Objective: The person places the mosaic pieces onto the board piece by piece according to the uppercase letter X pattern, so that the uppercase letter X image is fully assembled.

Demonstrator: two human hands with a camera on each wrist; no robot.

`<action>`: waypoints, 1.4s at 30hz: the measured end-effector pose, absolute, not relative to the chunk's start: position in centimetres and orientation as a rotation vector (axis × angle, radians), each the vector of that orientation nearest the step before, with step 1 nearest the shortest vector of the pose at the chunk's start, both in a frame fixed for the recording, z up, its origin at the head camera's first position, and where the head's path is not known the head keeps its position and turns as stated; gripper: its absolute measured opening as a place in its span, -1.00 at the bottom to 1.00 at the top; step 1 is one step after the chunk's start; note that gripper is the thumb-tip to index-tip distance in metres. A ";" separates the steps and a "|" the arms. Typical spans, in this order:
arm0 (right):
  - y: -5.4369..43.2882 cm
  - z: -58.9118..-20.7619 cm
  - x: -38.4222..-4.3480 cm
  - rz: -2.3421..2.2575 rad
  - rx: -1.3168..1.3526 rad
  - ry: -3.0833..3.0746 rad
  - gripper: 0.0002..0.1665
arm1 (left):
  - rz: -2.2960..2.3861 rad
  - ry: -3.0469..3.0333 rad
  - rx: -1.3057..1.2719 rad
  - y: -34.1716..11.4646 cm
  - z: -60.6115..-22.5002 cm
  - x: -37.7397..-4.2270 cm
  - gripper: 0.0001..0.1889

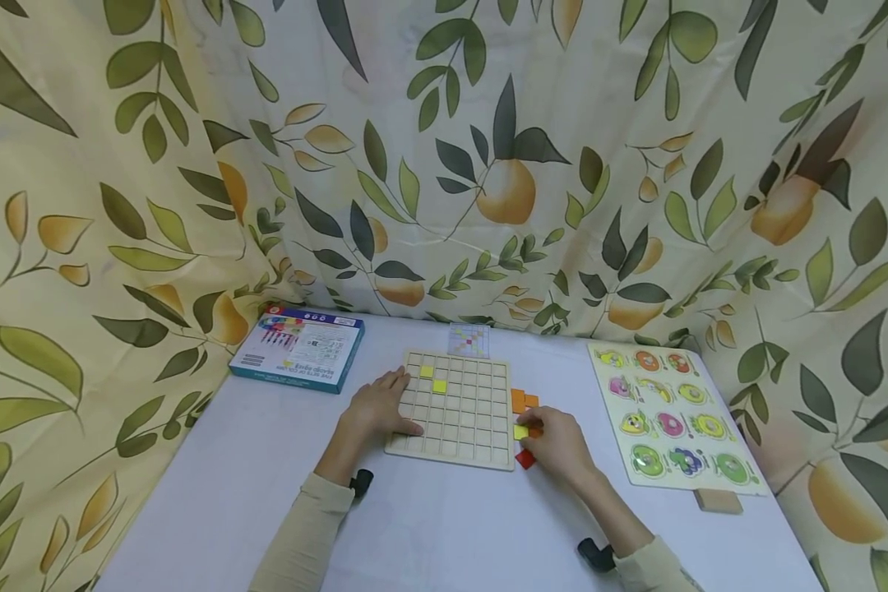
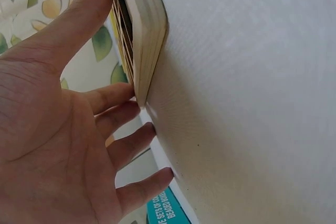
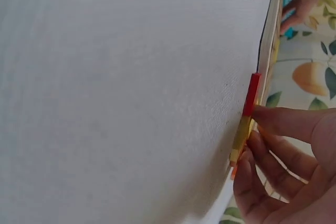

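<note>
A wooden grid board lies on the table with two yellow square tiles in its upper left cells. My left hand rests at the board's left edge, thumb over its near left part and fingers spread along the side. In the left wrist view those fingers are extended by the board's corner. Right of the board, my right hand pinches a yellow tile between thumb and fingers. Beside it lie a red tile and orange tiles, some partly hidden by the hand.
A small pattern card lies just behind the board. A boxed set is at the back left. On the right is a fruit picture board, with a wooden block at its near edge. Patterned curtains surround the table.
</note>
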State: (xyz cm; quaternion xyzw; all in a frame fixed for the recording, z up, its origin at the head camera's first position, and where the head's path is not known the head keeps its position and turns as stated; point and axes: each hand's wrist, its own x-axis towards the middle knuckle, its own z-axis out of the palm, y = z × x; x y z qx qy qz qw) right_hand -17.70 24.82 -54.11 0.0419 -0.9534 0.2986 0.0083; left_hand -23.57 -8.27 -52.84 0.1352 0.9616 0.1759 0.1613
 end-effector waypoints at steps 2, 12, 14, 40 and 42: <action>24.9 -54.1 -17.8 0.946 0.133 -2.974 -0.65 | 0.507 2.745 0.383 -8.3 -52.9 -23.5 0.21; 24.9 -53.4 -18.3 1.104 0.078 -2.905 -0.71 | 0.477 2.753 0.394 -8.2 -52.8 -23.5 0.18; 24.9 -53.2 -18.4 1.140 0.070 -2.894 -0.72 | 0.479 2.753 0.396 -8.2 -52.8 -23.5 0.18; 25.8 -52.6 -17.6 1.102 0.193 -3.070 -0.64 | 0.490 2.751 0.387 -8.3 -52.7 -23.4 0.21; 25.6 -52.4 -17.3 1.058 0.235 -3.103 -0.63 | 0.485 2.754 0.388 -8.3 -52.7 -23.5 0.21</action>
